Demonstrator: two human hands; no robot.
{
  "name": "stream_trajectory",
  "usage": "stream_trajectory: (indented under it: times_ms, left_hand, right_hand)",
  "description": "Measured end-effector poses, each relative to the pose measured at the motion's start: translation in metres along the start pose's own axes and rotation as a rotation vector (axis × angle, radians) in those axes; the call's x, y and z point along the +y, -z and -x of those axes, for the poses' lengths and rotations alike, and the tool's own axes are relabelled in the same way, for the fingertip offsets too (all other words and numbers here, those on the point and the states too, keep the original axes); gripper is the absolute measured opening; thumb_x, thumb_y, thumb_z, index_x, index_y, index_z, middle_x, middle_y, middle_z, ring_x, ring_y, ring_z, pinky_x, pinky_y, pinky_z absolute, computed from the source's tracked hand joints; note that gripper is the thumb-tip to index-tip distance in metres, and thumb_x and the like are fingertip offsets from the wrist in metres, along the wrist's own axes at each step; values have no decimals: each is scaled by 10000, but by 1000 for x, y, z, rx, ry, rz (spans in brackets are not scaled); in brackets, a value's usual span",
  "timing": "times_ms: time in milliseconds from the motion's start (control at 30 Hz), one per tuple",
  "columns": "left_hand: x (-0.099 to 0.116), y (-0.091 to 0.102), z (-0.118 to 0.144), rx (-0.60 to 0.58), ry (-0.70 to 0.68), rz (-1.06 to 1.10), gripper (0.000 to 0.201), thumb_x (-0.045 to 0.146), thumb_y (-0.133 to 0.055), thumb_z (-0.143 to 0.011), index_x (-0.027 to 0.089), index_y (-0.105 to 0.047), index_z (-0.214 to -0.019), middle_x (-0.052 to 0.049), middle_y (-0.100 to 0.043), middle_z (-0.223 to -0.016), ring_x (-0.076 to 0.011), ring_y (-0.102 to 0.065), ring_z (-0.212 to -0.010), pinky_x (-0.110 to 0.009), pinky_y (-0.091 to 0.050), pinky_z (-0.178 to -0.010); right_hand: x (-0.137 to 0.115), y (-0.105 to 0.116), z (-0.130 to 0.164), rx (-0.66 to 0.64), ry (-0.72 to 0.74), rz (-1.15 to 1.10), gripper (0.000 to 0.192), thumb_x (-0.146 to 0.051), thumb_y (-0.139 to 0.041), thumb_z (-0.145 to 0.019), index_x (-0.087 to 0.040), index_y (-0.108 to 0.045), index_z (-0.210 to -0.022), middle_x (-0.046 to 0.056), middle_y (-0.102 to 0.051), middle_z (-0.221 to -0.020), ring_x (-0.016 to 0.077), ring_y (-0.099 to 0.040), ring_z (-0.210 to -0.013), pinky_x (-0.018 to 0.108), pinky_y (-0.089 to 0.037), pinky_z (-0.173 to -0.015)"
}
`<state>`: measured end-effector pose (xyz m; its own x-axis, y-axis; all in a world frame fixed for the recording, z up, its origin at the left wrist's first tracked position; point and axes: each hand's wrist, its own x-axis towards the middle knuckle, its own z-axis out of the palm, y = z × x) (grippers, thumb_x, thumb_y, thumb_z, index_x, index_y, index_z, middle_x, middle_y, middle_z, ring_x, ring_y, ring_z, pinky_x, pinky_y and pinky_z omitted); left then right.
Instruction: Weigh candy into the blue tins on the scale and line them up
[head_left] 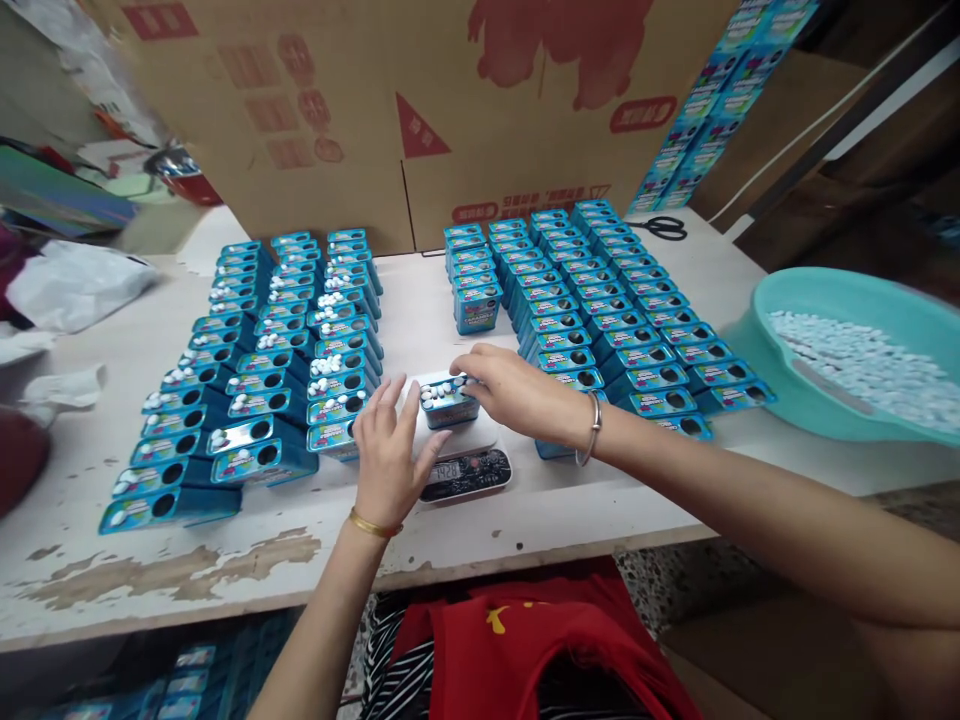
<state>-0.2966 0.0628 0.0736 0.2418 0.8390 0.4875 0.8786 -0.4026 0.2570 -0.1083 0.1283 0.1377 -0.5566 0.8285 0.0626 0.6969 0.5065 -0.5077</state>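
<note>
A small blue tin (450, 408) stands on the white platform of a digital kitchen scale (466, 476), with several white mints (444, 390) lying on its top. My left hand (390, 440) is beside the tin's left end, its fingers spread and nothing in them. At the right end, my right hand (517, 392) reaches over the tin top with thumb and forefinger brought together. Whatever sits between those fingertips is hidden. Digits show on the scale's dark display.
Rows of blue tins with round holes flank the scale; mints lie on many left-hand tins (255, 455), while right-hand tins (626, 320) stand close together. A turquoise basin (787, 390) holds many white mints. Black scissors (666, 228) lie behind. A large cardboard box (360, 90) stands at the back.
</note>
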Motion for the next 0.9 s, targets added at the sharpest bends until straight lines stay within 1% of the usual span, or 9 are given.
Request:
stream_trajectory:
  times_ms: [233,333,433,500,567,633,700,800,900]
  left_hand:
    - [8,-15,-9,-24,-74,-55,496,352,-452,-911,187,-380,-1373,-138,-351,-1470,-296,-224,-1403,-502,-204,-1106]
    - [13,-18,-17,-44,-123,-71,446,319,-437,-919,184,-422,-1344,-133,-329,-1483,-305,-198,-1413,-533,-169,-1113]
    - [18,-21,-26,-70,-154,-83,427,307,-436,-920,192,-440,-1331,-122,-318,-1490,-318,-174,-1418,-569,-131,-1115]
    - [20,-21,-31,-87,-162,-78,431,313,-438,-920,198,-435,-1335,-118,-314,-1492,-323,-167,-1418,-586,-113,-1113]
    - [20,-19,-34,-84,-163,-54,456,330,-448,-916,201,-413,-1352,-122,-312,-1493,-325,-165,-1419,-593,-107,-1113]
    - [16,-14,-32,-47,-158,-11,472,335,-465,-909,209,-399,-1359,-128,-320,-1489,-316,-175,-1418,-585,-122,-1117]
    - [10,-6,-26,30,-138,42,456,305,-486,-899,223,-417,-1342,-125,-364,-1461,-293,-226,-1405,-558,-179,-1118]
    - [0,10,-10,165,-61,104,408,233,-526,-873,241,-481,-1279,-107,-480,-1349,-253,-367,-1335,-493,-308,-1082]
    - [-9,23,12,220,40,130,354,189,-562,-847,237,-549,-1198,-93,-551,-1228,-231,-474,-1233,-450,-382,-1036]
  right_hand:
    - [10,1,1,92,-20,-56,195,-64,-507,-835,-97,-643,-971,124,-647,-957,192,-563,-905,296,-407,-816]
    - [14,3,3,151,-59,-150,168,-60,-518,-821,-113,-646,-917,95,-663,-901,173,-571,-862,288,-409,-789]
    - [17,6,5,138,-157,-365,105,-102,-534,-815,-133,-634,-831,24,-624,-706,128,-553,-678,253,-408,-656]
    - [18,9,9,82,-247,-609,72,-144,-545,-816,-137,-615,-802,-17,-558,-592,97,-503,-553,226,-381,-549]
    - [20,13,14,29,-332,-869,49,-170,-568,-808,-137,-602,-796,-31,-524,-559,75,-464,-497,204,-354,-483]
    - [23,17,21,-6,-410,-1066,31,-148,-592,-786,-132,-603,-810,-18,-546,-586,66,-475,-505,191,-368,-476]
    - [26,21,29,-25,-484,-1167,76,-92,-595,-765,-125,-607,-832,11,-594,-638,69,-517,-543,188,-410,-508]
    - [30,25,42,-51,-559,-1155,121,-59,-582,-766,-119,-606,-868,43,-637,-682,75,-545,-558,191,-441,-524]
    - [29,27,51,-73,-545,-1060,77,-96,-603,-778,-123,-606,-850,27,-626,-644,65,-512,-505,187,-420,-474]
